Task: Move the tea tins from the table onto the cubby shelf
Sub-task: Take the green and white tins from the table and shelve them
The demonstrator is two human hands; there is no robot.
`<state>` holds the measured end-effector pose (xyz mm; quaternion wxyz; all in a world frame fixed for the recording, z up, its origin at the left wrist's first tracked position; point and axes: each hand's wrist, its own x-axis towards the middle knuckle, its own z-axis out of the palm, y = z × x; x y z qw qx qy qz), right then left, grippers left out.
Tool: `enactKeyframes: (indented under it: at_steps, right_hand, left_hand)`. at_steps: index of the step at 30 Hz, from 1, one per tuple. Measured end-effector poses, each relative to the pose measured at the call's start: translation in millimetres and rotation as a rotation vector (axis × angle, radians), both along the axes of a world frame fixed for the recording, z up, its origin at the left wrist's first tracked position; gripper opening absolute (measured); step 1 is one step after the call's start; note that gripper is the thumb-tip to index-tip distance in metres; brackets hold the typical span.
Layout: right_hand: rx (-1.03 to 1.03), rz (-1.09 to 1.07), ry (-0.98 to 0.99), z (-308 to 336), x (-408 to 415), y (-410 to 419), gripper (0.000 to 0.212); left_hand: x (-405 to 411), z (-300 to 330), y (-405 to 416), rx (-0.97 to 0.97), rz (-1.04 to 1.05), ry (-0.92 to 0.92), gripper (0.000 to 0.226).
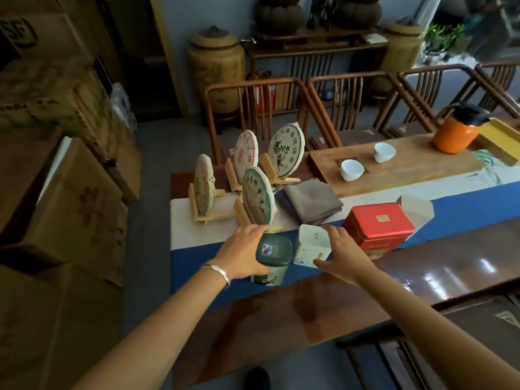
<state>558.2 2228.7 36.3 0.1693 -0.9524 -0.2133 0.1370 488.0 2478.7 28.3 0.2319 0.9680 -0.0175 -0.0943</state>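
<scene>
The person is standing at the long table (pixel 464 266), with a blue and white runner lying along it, and is taking up two containers at once; the left hand (pixel 239 256) is wrapping round the green tea tin (pixel 272 258) from its left side, thumb near the lid and the fingers (pixel 254 229) reaching over the far edge, while the right hand (pixel 347 256) is pinching the white tea box (pixel 311 246), thumb low on its near face and fingers on the far side; both are sitting just beside each other on the blue part of the runner, near the table's end, and no cubby shelf is showing from here. To do this well, I would judge, each hand should be closing firmly low on the body rather than on the lid, and lifting straight up before swinging away; the white box looks like light card, so a gentle squeeze is wiser. The red tea tin (pixel 378 230) is waiting just to the right, untouched; behind the green tin the tea cakes on wooden stands (pixel 257 199) are standing very close to the left fingertips, and a careless lift could be tipping one; the folded grey cloth (pixel 312 199) and two white cups (pixel 351 170) are lying farther back.
</scene>
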Motion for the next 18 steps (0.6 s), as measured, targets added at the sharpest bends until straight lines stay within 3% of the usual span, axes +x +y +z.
enactKeyframes:
  at_steps: [4, 8, 13, 18]
  right_hand:
    - [-0.063, 0.011, 0.025, -24, 19, 6, 0.104]
    - [-0.100, 0.013, 0.056, -39, 41, 9, 0.105]
    - [-0.077, 0.023, 0.093, -53, 53, 13, 0.069]
    - [-0.046, 0.045, 0.089, -59, 61, 8, 0.060]
  left_hand:
    - [6, -24, 3, -0.075, -0.039, 0.071, 0.113]
    - [9, -38, 5, -0.166, 0.001, 0.105, 0.112]
    - [14, -46, 7, -0.282, 0.041, 0.090, 0.087]
    - [17, -48, 9, -0.287, 0.044, 0.088, 0.084]
